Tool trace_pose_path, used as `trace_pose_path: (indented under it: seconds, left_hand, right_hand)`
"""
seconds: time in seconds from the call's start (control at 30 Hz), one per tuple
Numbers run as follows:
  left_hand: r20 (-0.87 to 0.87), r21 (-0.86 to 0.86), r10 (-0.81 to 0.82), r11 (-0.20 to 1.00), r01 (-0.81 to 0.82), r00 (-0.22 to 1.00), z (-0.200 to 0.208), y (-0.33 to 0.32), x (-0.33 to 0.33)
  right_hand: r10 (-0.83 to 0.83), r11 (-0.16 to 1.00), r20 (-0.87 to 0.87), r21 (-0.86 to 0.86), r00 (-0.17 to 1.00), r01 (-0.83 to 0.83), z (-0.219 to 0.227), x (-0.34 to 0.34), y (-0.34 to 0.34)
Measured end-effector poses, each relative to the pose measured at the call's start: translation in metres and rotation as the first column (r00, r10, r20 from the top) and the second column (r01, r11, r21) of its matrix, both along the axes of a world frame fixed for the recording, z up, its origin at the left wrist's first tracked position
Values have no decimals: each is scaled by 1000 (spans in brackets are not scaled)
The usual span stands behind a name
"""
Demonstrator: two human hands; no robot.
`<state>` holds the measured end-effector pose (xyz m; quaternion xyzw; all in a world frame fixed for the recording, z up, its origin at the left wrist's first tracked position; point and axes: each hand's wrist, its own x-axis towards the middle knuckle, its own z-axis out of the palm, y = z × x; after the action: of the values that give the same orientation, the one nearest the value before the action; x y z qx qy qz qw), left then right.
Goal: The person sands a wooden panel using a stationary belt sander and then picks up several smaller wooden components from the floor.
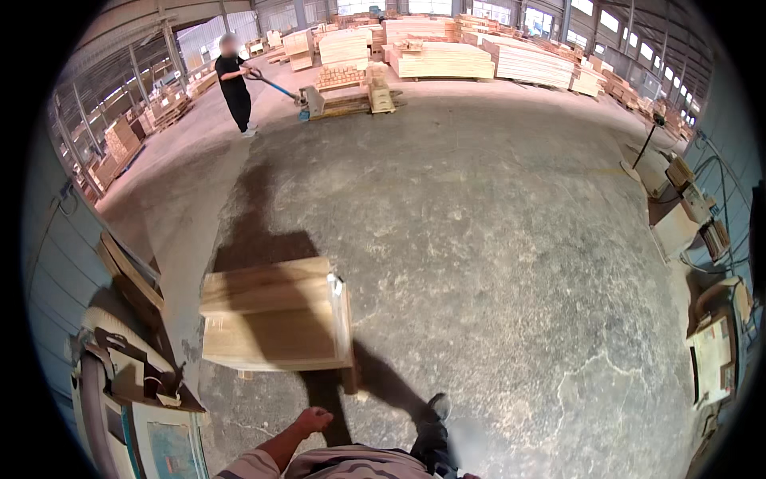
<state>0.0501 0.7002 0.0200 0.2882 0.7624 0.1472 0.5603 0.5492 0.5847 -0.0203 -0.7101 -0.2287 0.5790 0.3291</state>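
Note:
My left hand [316, 419] hangs over the floor with its fingers loosely curled, and nothing shows in it. Just ahead of that hand, and apart from it, is a block-shaped stack of pale wooden boards [267, 342] resting on low wooden supports. Something whitish runs down the stack's right end. My shadow falls across the boards. My right hand cannot be made out.
At the far left a person [235, 88] holds the handle of a pallet truck [307, 102] beside stacked timber. Large lumber stacks [443, 61] line the back. A cabinet [163, 439] stands at near left; boxes [677, 230] line the right wall.

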Motion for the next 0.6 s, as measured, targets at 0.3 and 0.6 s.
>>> trace_pose_path:
  seconds: [0.3,0.6]
  left_hand:
    - [181,-5,125,992,-126,976,79,159,110]
    - [188,-122,183,979,-162,965,-7,297,96]
  right_hand:
    - [-168,986,82,4,982,169,24,90,345]
    - [-33,998,142,48,989,26,37,59,546]
